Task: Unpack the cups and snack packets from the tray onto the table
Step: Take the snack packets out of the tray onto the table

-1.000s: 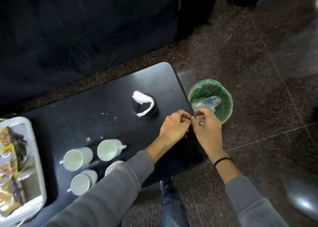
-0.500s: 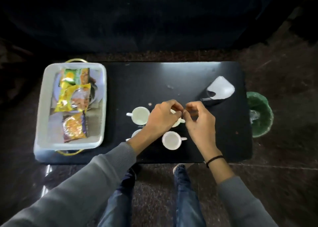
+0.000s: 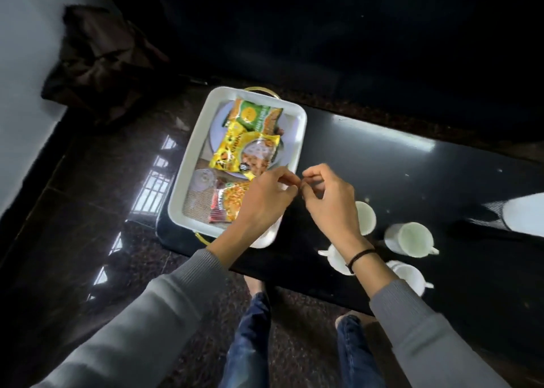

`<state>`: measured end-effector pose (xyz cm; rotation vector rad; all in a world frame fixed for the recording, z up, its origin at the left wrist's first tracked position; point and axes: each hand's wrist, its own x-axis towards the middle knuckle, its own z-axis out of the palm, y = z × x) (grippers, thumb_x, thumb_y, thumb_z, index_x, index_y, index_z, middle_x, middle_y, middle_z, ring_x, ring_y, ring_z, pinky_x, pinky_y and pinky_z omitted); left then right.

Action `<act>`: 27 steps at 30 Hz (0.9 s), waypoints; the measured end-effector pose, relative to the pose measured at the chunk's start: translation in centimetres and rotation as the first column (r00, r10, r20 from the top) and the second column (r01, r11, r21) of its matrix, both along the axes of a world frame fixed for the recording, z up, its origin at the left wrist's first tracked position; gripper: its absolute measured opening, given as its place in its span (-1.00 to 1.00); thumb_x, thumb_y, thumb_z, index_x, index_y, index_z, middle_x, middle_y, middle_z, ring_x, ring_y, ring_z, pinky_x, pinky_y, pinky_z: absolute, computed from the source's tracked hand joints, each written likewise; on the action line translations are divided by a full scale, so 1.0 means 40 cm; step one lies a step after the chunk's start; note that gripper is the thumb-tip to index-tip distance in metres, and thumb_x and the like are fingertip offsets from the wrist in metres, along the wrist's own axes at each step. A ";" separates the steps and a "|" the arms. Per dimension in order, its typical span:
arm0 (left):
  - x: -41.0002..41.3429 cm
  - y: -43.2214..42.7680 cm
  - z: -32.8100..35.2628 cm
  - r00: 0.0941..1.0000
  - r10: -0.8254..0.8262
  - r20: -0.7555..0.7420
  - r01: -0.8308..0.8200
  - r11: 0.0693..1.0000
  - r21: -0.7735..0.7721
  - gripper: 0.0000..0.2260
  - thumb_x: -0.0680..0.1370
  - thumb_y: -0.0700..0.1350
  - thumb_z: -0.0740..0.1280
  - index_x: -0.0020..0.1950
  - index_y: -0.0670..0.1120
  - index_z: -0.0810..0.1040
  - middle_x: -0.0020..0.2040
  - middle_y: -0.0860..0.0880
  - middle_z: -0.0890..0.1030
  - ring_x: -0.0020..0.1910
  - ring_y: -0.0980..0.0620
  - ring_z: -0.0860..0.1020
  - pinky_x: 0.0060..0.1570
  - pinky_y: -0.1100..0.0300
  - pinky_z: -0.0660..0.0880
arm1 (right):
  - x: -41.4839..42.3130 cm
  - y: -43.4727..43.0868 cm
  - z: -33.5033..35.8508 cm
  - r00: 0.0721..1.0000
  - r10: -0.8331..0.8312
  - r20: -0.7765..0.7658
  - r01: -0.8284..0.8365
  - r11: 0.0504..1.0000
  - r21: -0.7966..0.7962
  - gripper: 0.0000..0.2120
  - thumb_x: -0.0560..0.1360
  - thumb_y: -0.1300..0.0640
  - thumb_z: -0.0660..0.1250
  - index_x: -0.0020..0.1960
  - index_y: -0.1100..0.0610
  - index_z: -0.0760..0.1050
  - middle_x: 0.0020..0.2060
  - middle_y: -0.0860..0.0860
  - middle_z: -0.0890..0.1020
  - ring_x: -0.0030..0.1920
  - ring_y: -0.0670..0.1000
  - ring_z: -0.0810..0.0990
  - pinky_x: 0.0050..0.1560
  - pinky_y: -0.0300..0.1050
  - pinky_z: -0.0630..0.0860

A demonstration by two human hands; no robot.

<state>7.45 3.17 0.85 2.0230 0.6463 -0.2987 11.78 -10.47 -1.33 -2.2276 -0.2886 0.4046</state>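
Observation:
A white tray (image 3: pixel 187 164) sits on the left end of the black table (image 3: pixel 382 158). In it lie a green-and-orange snack packet (image 3: pixel 253 116), a yellow packet (image 3: pixel 243 152) and an orange-red packet (image 3: pixel 228 201). Several white cups stand on the table to the right, among them one at the far right (image 3: pixel 408 239) and one by my wrist (image 3: pixel 366 217). My left hand (image 3: pixel 265 200) hovers over the tray's near right corner. My right hand (image 3: pixel 331 202) is beside it. Both have thumb and forefinger pinched, tips almost touching; I see nothing between them.
A clear glass object (image 3: pixel 203 180) lies in the tray beside the packets. A dark object with a white top (image 3: pixel 519 220) stands at the table's right end. A dark crumpled cloth (image 3: pixel 100 61) lies on the floor at upper left. My knees are below the table's near edge.
My view swung left from the green bin to the tray. Both hands, still pinched together, moved from the table's right end, over the cups, to the tray's near right corner.

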 end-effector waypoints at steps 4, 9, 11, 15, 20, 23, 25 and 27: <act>-0.033 0.125 -0.037 0.997 0.067 -0.029 -0.065 0.996 0.067 -0.85 0.57 -0.18 0.36 0.09 -0.05 0.67 0.01 0.05 0.70 0.01 0.00 0.66 0.03 0.08 0.60 | 0.021 0.105 -0.039 0.998 0.047 -0.041 -0.050 0.997 -0.067 -0.92 0.57 0.14 0.40 0.06 0.06 0.56 -0.11 -0.14 0.64 -0.19 -0.14 0.63 -0.15 -0.24 0.54; -0.066 0.249 -0.096 0.985 0.162 -0.064 -0.140 0.954 0.263 -0.74 0.60 -0.13 0.35 0.27 -0.11 0.60 0.28 -0.06 0.63 0.12 -0.04 0.61 0.00 0.02 0.58 | 0.040 0.183 -0.088 0.952 0.075 -0.298 -0.132 0.975 -0.176 -0.79 0.56 -0.05 0.43 0.09 0.06 0.59 0.00 -0.04 0.70 0.06 0.02 0.67 0.07 -0.02 0.64; -0.087 0.278 -0.128 0.974 0.190 -0.126 -0.140 0.935 0.327 -0.64 0.61 -0.01 0.33 0.37 -0.11 0.48 0.33 -0.08 0.56 0.13 -0.04 0.57 -0.07 0.09 0.46 | 0.026 0.205 -0.110 0.921 0.086 -0.379 -0.181 0.958 -0.224 -0.64 0.52 -0.19 0.44 0.13 0.06 0.58 0.01 -0.03 0.71 0.08 0.01 0.66 0.04 -0.03 0.63; -0.117 0.301 -0.185 0.932 0.165 -0.322 -0.085 0.965 0.248 -0.57 0.64 0.22 0.21 0.25 -0.13 0.41 0.12 -0.13 0.66 -0.04 -0.11 0.61 -0.12 0.03 0.47 | -0.014 0.231 -0.152 0.867 0.047 -0.497 -0.193 0.950 -0.247 -0.39 0.44 -0.40 0.39 0.20 0.08 0.55 0.03 -0.03 0.65 0.00 0.02 0.63 -0.27 -0.20 0.44; -0.139 0.315 -0.221 0.928 0.219 -0.303 -0.238 0.971 -0.028 -0.50 0.59 0.32 0.25 -0.02 -0.14 0.58 -0.25 0.00 0.61 -0.25 -0.03 0.58 -0.21 0.08 0.47 | -0.041 0.238 -0.169 0.747 -0.032 -0.664 -0.033 0.996 -0.084 -0.27 0.27 -0.41 0.51 0.28 0.01 0.58 0.17 -0.05 0.71 0.19 0.02 0.67 0.28 0.11 0.57; -0.140 0.320 -0.219 0.928 0.263 -0.265 -0.328 0.914 -0.238 -0.41 0.52 0.35 0.34 0.25 -0.13 0.59 0.11 -0.16 0.67 0.05 -0.10 0.65 0.03 0.04 0.57 | -0.038 0.229 -0.162 0.692 0.003 -0.722 0.045 0.998 0.047 -0.46 0.25 -0.29 0.61 0.10 0.00 0.68 -0.04 -0.11 0.78 -0.01 -0.10 0.75 0.18 0.00 0.61; -0.133 0.321 -0.206 0.937 0.263 -0.230 -0.327 0.892 -0.312 -0.41 0.50 0.37 0.36 0.31 -0.04 0.57 0.21 -0.14 0.63 0.14 -0.11 0.64 0.15 -0.01 0.56 | -0.029 0.217 -0.153 0.642 0.017 -0.766 0.133 0.982 0.133 -0.47 0.22 -0.18 0.67 0.08 0.05 0.70 -0.06 -0.06 0.79 -0.02 -0.06 0.77 0.16 0.01 0.62; -0.122 0.329 -0.192 0.947 0.252 -0.199 -0.314 0.854 -0.414 -0.53 0.48 0.37 0.37 0.18 0.06 0.64 0.15 -0.01 0.68 0.12 -0.04 0.65 0.22 -0.06 0.52 | -0.018 0.203 -0.146 0.582 0.015 -0.813 0.233 0.955 0.185 -0.40 0.17 -0.08 0.70 0.14 0.11 0.68 -0.02 0.01 0.79 0.04 0.01 0.76 0.17 0.03 0.63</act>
